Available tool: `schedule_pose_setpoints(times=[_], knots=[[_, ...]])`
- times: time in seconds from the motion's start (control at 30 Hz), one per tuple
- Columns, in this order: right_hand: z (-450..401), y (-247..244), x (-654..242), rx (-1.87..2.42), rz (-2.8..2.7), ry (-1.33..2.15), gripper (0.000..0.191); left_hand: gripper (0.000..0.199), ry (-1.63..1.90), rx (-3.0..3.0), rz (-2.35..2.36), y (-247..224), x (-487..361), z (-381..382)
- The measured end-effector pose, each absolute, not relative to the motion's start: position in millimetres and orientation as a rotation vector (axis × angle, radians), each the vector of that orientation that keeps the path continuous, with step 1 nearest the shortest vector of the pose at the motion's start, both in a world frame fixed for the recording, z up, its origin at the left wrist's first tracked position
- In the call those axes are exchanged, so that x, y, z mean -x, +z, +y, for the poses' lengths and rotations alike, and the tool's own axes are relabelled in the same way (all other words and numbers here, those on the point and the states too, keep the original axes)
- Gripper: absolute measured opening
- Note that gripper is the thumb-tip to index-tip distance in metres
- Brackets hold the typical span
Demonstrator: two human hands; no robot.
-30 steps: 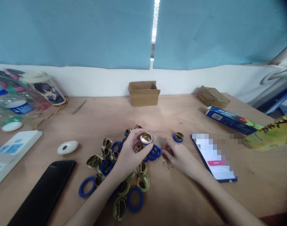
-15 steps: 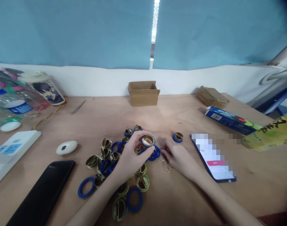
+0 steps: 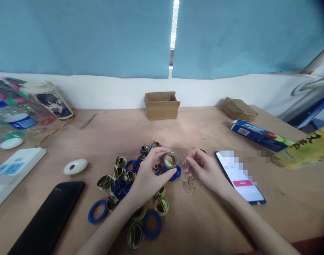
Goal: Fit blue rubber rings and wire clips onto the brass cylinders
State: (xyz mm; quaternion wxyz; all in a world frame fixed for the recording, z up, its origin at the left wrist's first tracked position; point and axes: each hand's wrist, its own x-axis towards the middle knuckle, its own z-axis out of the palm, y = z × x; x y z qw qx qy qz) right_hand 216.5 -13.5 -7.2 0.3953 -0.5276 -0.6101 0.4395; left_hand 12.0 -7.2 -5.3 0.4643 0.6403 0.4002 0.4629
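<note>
My left hand (image 3: 151,173) is closed around a round brass fitting (image 3: 170,160), thumb below and fingers above, its open bore tilted toward me. Just to its right, my right hand (image 3: 201,168) pinches what looks like a thin wire ring (image 3: 183,159); its fingertips partly cover it. More thin wire rings (image 3: 188,185) lie on the table under the right hand. Beneath and around my left hand spreads a pile of brass fittings (image 3: 135,234) with crossbars and blue rings (image 3: 152,225). Another brass fitting (image 3: 203,151) is mostly hidden behind my right hand.
A lit phone (image 3: 243,182) lies at right, near a blue box (image 3: 260,135) and a yellow packet (image 3: 305,148). An open cardboard box (image 3: 162,108) stands at the back. To the left are a dark phone (image 3: 47,219), a white oval device (image 3: 75,166) and bottles (image 3: 21,113).
My right hand has risen slightly from the wire rings on the table, hiding the lone fitting behind it. The fitting in my left hand has tilted more toward me.
</note>
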Motion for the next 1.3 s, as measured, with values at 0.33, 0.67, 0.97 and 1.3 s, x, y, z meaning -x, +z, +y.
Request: schedule_pose_setpoints(times=[0.33,0.67,0.97,1.3], knots=[[-16,-5,-218,1.006,-1.134,1.605,0.024,0.044,1.179,-1.834,1.08,-11,-12,-8],[-18,-6,-216,1.038,-1.153,1.631,0.031,0.043,1.25,-2.149,1.123,-7,-11,-12],[-20,-7,-214,0.899,-1.209,1.818,0.029,0.038,1.328,-2.29,0.99,-7,-13,-14],[-23,-11,-204,0.861,-1.169,1.848,0.033,0.042,1.222,-2.334,0.917,-11,-12,-17]])
